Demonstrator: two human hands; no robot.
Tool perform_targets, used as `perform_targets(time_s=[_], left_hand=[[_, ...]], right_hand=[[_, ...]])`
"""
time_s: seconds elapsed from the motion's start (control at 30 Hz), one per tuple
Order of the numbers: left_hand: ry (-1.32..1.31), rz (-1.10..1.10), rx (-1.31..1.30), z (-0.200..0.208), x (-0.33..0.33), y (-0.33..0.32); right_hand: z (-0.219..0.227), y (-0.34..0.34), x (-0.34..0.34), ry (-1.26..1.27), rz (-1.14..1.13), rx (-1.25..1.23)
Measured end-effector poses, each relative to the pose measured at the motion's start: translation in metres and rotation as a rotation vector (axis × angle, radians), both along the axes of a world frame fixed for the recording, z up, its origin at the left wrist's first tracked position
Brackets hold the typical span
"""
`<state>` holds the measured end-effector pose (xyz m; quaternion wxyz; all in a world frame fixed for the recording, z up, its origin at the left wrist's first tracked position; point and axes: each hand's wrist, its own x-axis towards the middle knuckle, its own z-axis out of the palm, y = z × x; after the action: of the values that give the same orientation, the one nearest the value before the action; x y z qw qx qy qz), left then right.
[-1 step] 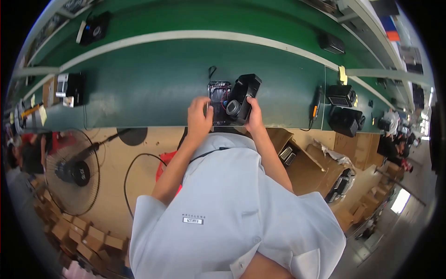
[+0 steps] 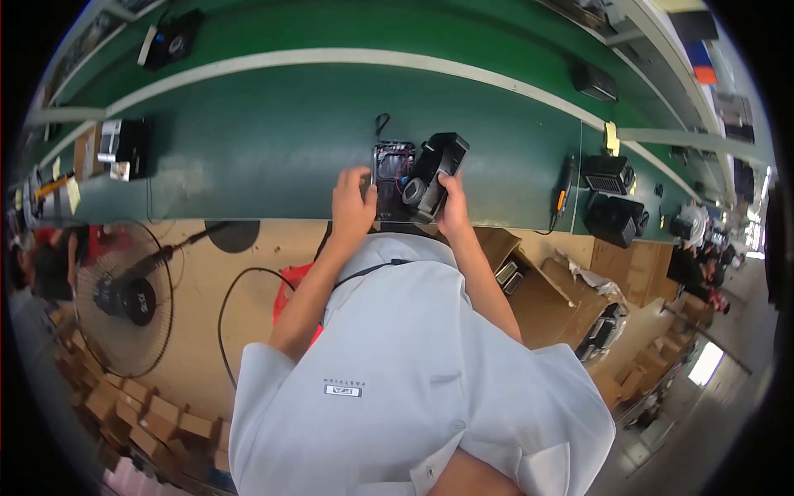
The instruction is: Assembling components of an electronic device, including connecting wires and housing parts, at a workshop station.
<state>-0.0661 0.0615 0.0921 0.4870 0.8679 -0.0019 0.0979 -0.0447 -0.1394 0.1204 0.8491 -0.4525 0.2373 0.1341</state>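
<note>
**Black shell [image 2: 449, 150] tilted in my right fingers [image 2: 447, 180]**

A round, grey-rimmed part [image 2: 413, 192] sits at the shell's lower left. Just beside the shell, an open black casing [image 2: 395, 163] lies on the green tabletop [image 2: 273, 149]. My left fingers [image 2: 354, 176] curl at the casing's left edge; I cannot tell whether they touch it. Well to my right lies a black-and-orange tool [image 2: 566, 183], near two black boxes [image 2: 610, 219]; a fan [image 2: 126, 296] stands at my left.
</note>
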Motion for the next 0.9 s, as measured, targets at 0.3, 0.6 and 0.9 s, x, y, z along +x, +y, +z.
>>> perform_targets(time_s=[0.3, 0.6, 0.9], left_hand=[[0.472, -0.178, -0.225, -0.03, 0.011, 0.012], [0.629, -0.266, -0.393, -0.04, 0.03, 0.028], [0.69, -0.317, -0.299, -0.045, 0.038, 0.039]], right_hand=[[0.006, 0.029, -0.013, -0.022, 0.115, -0.64], [-0.008, 0.066, 0.009, -0.063, 0.312, -1.474], [-0.006, 0.087, 0.01, -0.048, 0.326, -1.586]])
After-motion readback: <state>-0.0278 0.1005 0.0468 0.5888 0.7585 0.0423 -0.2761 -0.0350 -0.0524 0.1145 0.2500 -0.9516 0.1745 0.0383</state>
